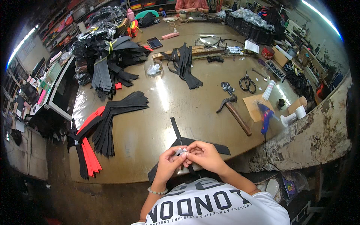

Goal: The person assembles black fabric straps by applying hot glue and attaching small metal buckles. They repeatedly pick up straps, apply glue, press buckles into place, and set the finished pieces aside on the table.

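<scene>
At the near table edge, left hand (168, 163) and right hand (203, 154) together pinch a small silvery piece (181, 151) above crossed black straps (180, 141). Fitting it seems underway; seating it next likely needs fine fingertip alignment.

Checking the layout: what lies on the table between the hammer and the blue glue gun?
In the head view, a tan cardboard piece lies between the hammer and the blue glue gun.

Workshop: hammer (235, 113), scissors (247, 83) (strap piles (108, 67) everywhere)
</scene>
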### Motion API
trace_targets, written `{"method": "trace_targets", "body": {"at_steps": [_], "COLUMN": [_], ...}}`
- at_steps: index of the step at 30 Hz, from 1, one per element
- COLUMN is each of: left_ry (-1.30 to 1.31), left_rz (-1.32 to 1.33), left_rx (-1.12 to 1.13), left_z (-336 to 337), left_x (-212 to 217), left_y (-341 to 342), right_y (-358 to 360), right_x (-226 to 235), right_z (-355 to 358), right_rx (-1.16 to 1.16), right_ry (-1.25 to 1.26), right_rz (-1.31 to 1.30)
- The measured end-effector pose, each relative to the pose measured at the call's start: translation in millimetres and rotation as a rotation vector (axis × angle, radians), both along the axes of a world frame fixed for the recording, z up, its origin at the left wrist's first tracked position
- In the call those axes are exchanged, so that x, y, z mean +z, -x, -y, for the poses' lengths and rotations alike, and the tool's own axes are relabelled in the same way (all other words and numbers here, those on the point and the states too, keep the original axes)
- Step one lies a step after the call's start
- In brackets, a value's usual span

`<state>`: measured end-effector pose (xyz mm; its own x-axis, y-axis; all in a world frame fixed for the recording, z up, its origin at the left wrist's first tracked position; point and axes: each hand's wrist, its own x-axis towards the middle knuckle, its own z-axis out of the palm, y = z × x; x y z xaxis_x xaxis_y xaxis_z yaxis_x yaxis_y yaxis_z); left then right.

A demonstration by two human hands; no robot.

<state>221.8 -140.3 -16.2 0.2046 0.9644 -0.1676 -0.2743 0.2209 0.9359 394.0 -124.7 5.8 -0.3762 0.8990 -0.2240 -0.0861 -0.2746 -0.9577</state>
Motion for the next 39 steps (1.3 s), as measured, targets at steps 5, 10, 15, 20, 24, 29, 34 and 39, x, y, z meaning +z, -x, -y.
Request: {"method": "trace_targets", "body": {"at_steps": [5,10,15,20,24,29,34,39], "left_ry": [-0.103,-0.084,-0.075,0.062,0.082,-0.029,0.038,-0.024], "left_rz": [0.249,0.167,0.197,0.226,0.369,0.184,0.138,0.004], "left_rx": [-0.057,-0.065,0.020,0.036,-0.021,-0.047,-0.098,-0.082], "left_z": [-5.6,-5.8,-2.9,2.9,3.3,-0.7,-3.2,-8.6], "left_x": [-12.8,-14.0,-13.4,-15.8,-17.6,-18.7,-15.0,-5.0], "left_y": [-0.2,-8.6,-10.8,-8.4,-10.5,-18.4,-21.3,-16.1], "right_y": [-14.3,-21.2,-17.3,-17.7,-21.2,-21.8,-25.0,-33.9], "right_x": [-18.6,-25.6,-26.0,-32.0,-39.1,-49.3,-53.6,-42.4], "right_z": [2.8,14.0,19.1,20.5,19.4,16.9,12.5,3.9], "right_rx": [-0.079,-0.114,-0.192,-0.138,-0.081,0.043,0.026,0.098], "right_ry": [0.234,0.277,0.132,-0.001,0.175,0.237,0.227,0.141], "right_rz": [-0.359,-0.486,-0.387,-0.484,-0.575,-0.604,-0.579,-0.461]}}
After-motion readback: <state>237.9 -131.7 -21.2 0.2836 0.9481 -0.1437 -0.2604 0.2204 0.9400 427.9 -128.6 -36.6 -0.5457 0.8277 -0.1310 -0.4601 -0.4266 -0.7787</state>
